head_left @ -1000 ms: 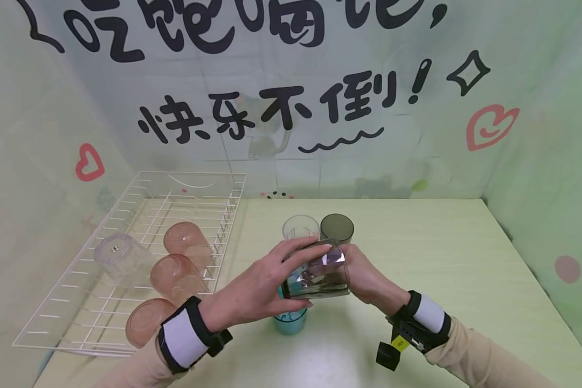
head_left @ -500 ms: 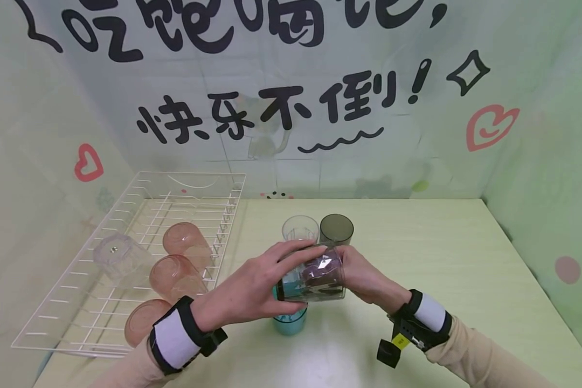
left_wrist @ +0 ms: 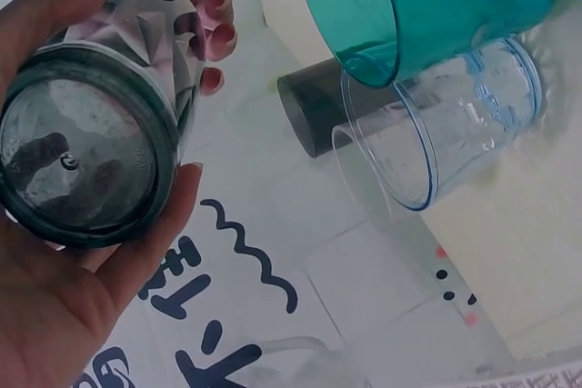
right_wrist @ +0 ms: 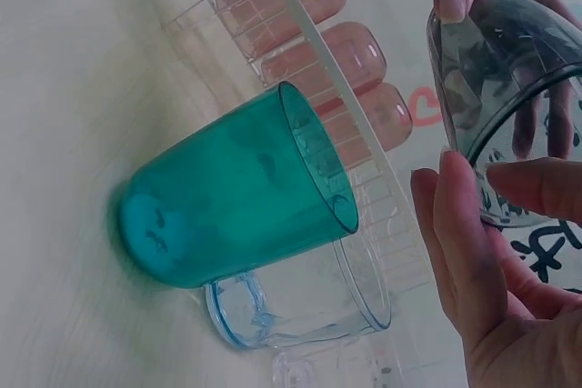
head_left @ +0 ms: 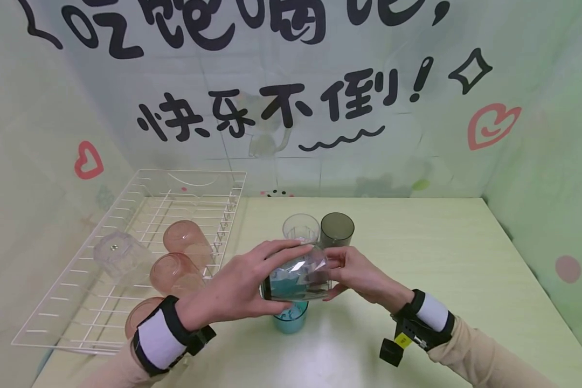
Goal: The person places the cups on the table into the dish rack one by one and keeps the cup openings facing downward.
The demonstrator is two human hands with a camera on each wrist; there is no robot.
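A clear greyish glass (head_left: 296, 277) is held on its side above the table. My left hand (head_left: 237, 283) grips it round the base end, which faces the camera in the left wrist view. At the mouth, my right hand (head_left: 361, 275) pinches the rim, with fingertips (right_wrist: 455, 188) on the outer wall. A teal cup (head_left: 291, 323) stands upright below, partly hidden by the glass. Behind the hands stand a clear cup (head_left: 300, 225) and a dark grey cup (head_left: 337, 229). Another clear, bluish cup (left_wrist: 446, 124) is beside the teal one in the left wrist view.
A white wire rack (head_left: 140, 215) stands at the left. It holds several upturned cups: pink cups (head_left: 174, 277) along its right side and a clear cup (head_left: 118, 256) at the left. A printed curtain (head_left: 393, 161) hangs behind the pale table (head_left: 441, 269).
Both hands have shifted the glass a little to the left. The right hand's fingers have drawn back toward the rim and show more now. The standing cups have not moved.
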